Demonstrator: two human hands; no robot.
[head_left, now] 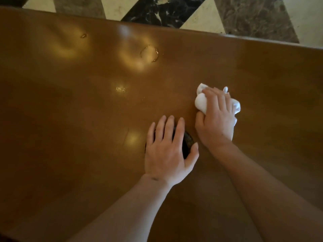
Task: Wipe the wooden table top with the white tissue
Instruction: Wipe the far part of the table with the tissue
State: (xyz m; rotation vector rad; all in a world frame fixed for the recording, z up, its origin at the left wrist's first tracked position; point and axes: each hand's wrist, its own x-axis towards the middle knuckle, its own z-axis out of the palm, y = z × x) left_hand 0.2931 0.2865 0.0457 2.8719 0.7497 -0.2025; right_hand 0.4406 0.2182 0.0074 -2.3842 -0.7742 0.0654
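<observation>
A glossy brown wooden table top point(70, 119) fills most of the view. My right hand point(215, 119) presses a crumpled white tissue point(201, 102) flat against the wood, right of centre, with tissue showing on both sides of the fingers. My left hand point(167, 151) rests just beside it, fingers spread, lying over a dark round hole point(186, 145) in the table top. A wet ring mark point(149, 54) glistens further back, with smaller wet spots point(121, 89) nearer and a droplet point(83, 35) at the far left.
The table's far edge point(174, 29) runs diagonally across the top of the view. Beyond it lies a marble floor point(157, 9) with black, cream and brown patterned tiles.
</observation>
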